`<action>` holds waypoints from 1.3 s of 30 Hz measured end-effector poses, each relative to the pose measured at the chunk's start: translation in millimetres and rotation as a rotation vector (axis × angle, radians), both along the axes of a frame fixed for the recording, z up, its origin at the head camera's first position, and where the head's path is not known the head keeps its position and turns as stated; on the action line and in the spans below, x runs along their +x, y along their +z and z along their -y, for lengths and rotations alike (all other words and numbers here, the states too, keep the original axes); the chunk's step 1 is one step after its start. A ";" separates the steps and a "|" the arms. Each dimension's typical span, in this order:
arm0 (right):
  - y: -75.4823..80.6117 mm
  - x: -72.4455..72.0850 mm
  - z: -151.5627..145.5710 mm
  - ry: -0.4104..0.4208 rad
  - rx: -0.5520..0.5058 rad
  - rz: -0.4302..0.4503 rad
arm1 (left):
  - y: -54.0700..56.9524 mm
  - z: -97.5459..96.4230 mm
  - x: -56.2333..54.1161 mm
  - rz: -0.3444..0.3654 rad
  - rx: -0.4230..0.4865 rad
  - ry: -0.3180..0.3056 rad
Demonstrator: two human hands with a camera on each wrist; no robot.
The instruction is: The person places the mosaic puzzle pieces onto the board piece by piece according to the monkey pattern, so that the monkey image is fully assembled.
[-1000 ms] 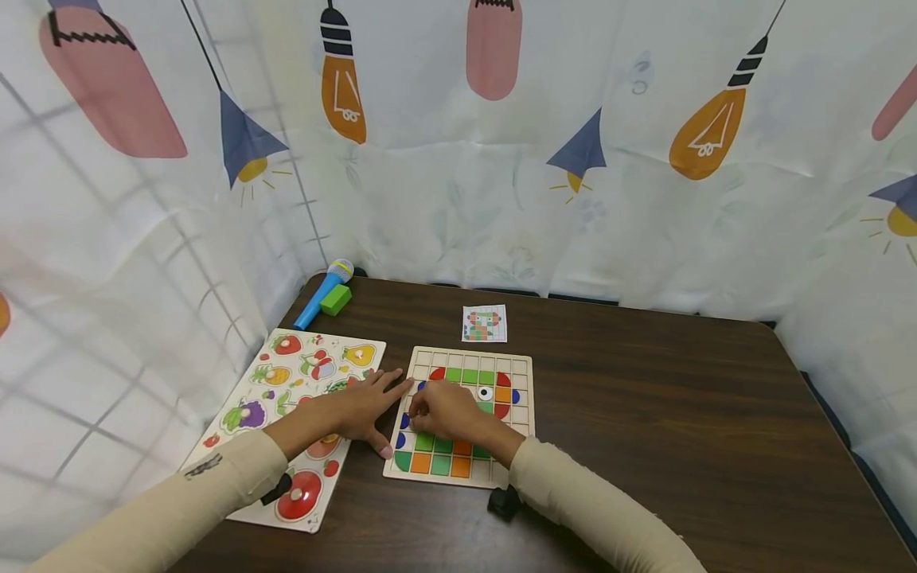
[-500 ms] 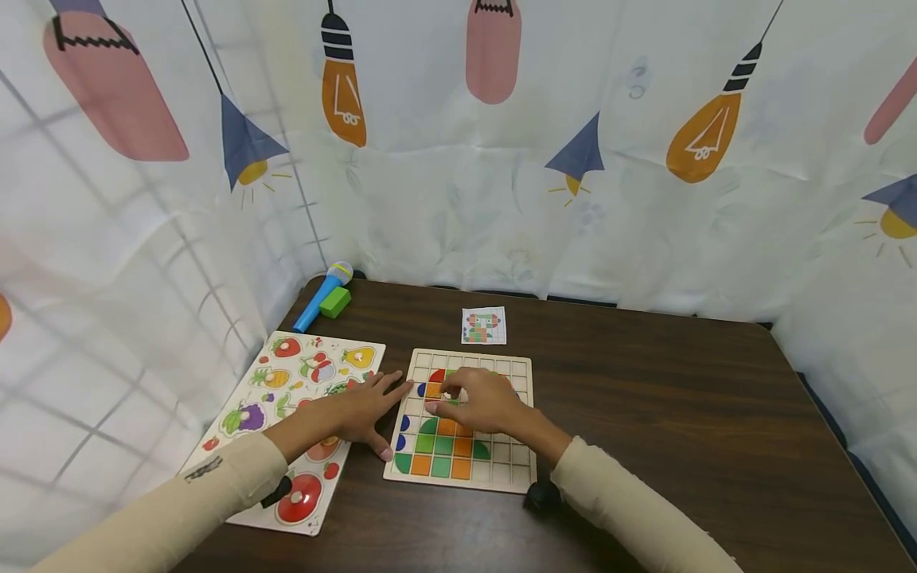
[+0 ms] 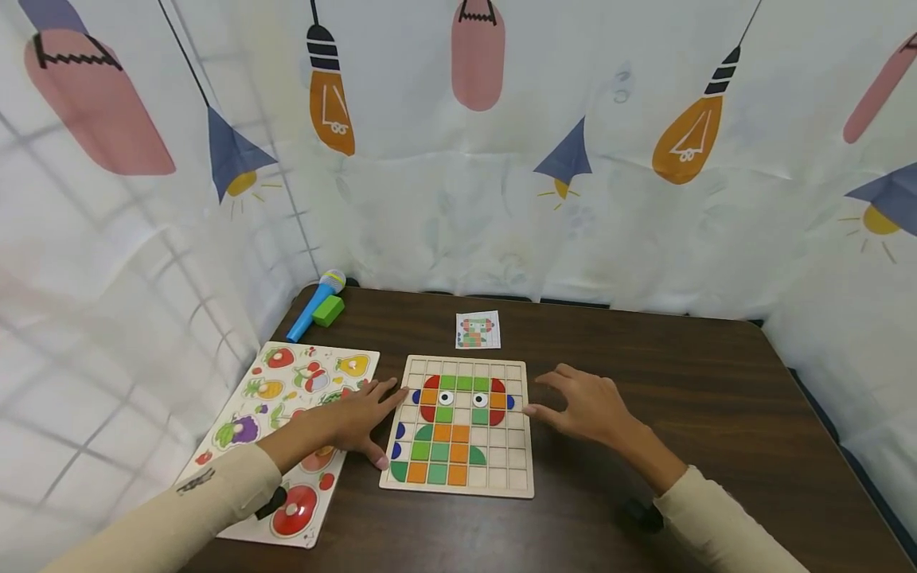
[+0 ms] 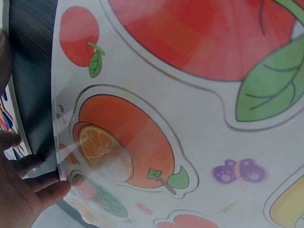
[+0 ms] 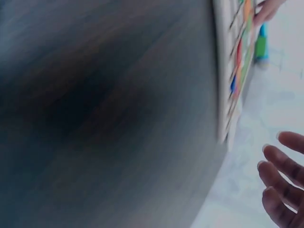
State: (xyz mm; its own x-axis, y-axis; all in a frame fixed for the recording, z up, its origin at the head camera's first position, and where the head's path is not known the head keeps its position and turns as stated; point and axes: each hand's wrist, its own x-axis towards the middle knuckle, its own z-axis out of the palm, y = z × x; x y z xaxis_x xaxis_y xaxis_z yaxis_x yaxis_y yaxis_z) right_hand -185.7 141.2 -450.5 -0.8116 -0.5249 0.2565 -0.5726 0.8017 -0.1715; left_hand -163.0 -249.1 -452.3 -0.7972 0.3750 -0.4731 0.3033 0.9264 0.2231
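Observation:
A wooden grid board [image 3: 509, 458] lies in front of me, with coloured tiles in many of its squares. Red, orange and green tiles [image 3: 450, 434] form a creature with two eye tiles [image 3: 480, 399]; small blue half-round tiles [image 3: 398, 451] sit at its sides. My left hand [image 3: 361, 418] spreads its fingers at the board's left edge, thumb by the lower left side. Just beyond the right edge hovers my right hand [image 3: 587, 404], fingers parted and loosely bent, holding nothing. In the right wrist view the right hand's fingers [image 5: 280, 173] show apart from the board.
A fruit puzzle board [image 4: 204, 142] lies under my left forearm. Behind the grid board is a small printed card [image 3: 478, 330] with a similar pattern. A toy microphone [image 3: 310, 310] and green block [image 3: 329, 311] lie at the back left, near the hanging cloth [image 3: 430, 215].
My right hand has moved from the tiles on the left side, across the board, to beyond its right edge, its fingers parting. The left hand has stayed in place.

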 end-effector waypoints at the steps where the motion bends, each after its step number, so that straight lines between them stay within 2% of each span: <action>1: -1.1 1.1 -7.1 -0.011 0.015 -0.025 | 0.3 0.7 0.3 0.001 -0.004 0.002; 8: -10.2 3.3 -47.3 -0.016 0.060 -0.120 | 1.4 4.2 -1.0 -0.010 -0.006 -0.016; 20: -24.7 2.5 -81.2 0.013 0.141 -0.310 | -0.8 2.4 -0.7 0.005 -0.020 0.009; 31: -20.2 0.4 -89.6 -0.009 0.174 -0.309 | 4.3 2.4 -3.1 -0.016 -0.004 -0.036; 36: -14.1 -2.5 -93.8 -0.021 0.182 -0.319 | 4.5 9.8 -7.3 -0.003 0.036 -0.031; 39: -9.9 -2.5 -98.7 -0.025 0.195 -0.314 | 6.5 19.0 -9.4 -0.040 0.058 -0.038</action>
State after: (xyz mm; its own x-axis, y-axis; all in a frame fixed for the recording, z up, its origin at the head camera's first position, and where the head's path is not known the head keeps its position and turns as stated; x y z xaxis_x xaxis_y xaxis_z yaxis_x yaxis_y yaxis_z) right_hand -188.2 239.9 -460.4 -0.7227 -0.5692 0.3921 -0.5528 0.8165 0.1665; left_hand -172.4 -268.1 -445.9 -0.8000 0.4307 -0.4178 0.3474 0.9002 0.2628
